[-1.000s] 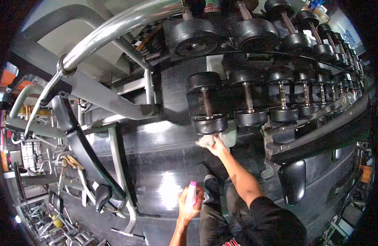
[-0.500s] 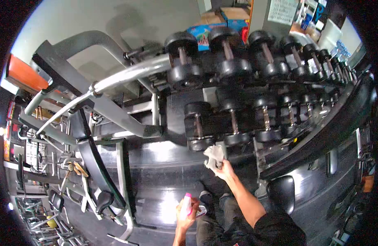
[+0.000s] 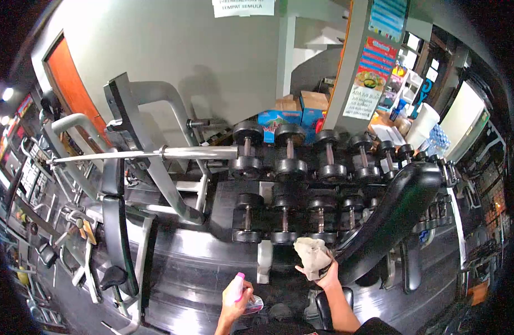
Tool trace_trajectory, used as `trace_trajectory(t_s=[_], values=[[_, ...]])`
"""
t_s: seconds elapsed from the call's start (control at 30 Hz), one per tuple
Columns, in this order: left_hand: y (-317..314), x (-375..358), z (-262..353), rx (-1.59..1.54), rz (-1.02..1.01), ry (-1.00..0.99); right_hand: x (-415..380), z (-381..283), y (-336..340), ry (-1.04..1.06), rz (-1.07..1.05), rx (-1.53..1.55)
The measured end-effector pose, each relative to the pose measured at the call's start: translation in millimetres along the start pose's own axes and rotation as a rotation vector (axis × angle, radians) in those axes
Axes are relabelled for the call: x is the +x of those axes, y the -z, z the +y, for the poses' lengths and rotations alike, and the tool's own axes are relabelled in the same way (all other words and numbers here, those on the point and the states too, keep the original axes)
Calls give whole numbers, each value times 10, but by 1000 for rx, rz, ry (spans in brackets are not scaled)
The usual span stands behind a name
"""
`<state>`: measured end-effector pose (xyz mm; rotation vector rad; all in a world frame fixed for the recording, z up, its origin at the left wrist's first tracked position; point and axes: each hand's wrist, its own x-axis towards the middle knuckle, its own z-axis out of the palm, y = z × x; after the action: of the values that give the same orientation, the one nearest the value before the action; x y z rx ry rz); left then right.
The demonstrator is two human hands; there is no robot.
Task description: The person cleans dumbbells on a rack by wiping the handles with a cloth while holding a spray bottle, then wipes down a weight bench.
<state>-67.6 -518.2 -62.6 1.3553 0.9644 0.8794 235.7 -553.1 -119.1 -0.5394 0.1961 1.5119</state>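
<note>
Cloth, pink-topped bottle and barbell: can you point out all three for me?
Cloth (image 3: 313,257), head view: middle of its crumpled surface.
Pink-topped bottle (image 3: 238,286), head view: on the body, below the top.
Barbell (image 3: 204,152), head view: thick shiny sleeve beside the dumbbells (image 3: 247,166).

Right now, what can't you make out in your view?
All in the head view:
- Middle of the pink-topped bottle: covered by the left hand.
- Part of the right hand: hidden by the crumpled cloth.
- Some lower-rack dumbbells: behind the black bench pad.
- Top of the wall notice: cut off by the upper edge.
- Any weight markings on the dumbbells: too small and blurred.
</note>
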Motion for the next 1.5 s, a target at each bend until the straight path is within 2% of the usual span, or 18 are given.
trace_trajectory(t_s=[0.07, 0.13, 0.2, 0.43, 0.5, 0.6, 0.67, 0.73, 0.8, 0.87, 0.93, 1.0, 1.07, 1.2, 1.27, 1.4, 1.47, 1.5], values=[[-124, 7, 181, -93, -1, 24, -89, 0, -47, 52, 75, 55], [-179, 45, 193, -166, -4, -6, -80, 37, 49, 107, 31, 106], [-215, 139, 231, -244, -11, -34, -33, 58, 96, 45, 25, 192], [-131, 884, 277, -34, -109, -71, 302, 165, -376, 31, -5, 164], [-40, 1093, 402, 44, -104, -150, 433, 175, -504, -109, -39, 347], [101, 1441, 309, 140, -128, -287, 683, 160, -678, -31, -1, 284], [161, 1690, 363, -158, -138, -90, 774, 141, -917, 34, 14, 159], [215, 1957, 321, -242, -211, -81, 908, 110, -1052, 192, -25, -5], [284, 2191, 330, -178, -313, -149, 1124, 25, -993, 122, -113, 78], [325, 2385, 383, -189, -376, -65, 1241, 16, -1011, 177, -63, 54], [353, 2602, 342, -28, -460, -132, 1237, 85, -1150, 233, -31, 33], [337, 2801, 388, -25, -478, -150, 1293, 92, -1264, 266, -52, 45], [278, 2927, 493, -215, -465, -102, 1386, 82, -1322, 287, -35, 217], [107, 3267, 450, -153, -435, -175, 1579, -100, -1336, 264, -139, 161], [-38, 3396, 527, -215, -404, -150, 1655, -256, -1542, 338, 7, 250], [-302, 3690, 511, -190, -348, -178, 1926, -680, -1482, 388, -42, 170], [-442, 3846, 529, -97, -237, -334, 2077, -926, -1451, 366, -72, 119], [-526, 3924, 515, -91, -186, -337, 2140, -1035, -1472, 352, -105, 72]])
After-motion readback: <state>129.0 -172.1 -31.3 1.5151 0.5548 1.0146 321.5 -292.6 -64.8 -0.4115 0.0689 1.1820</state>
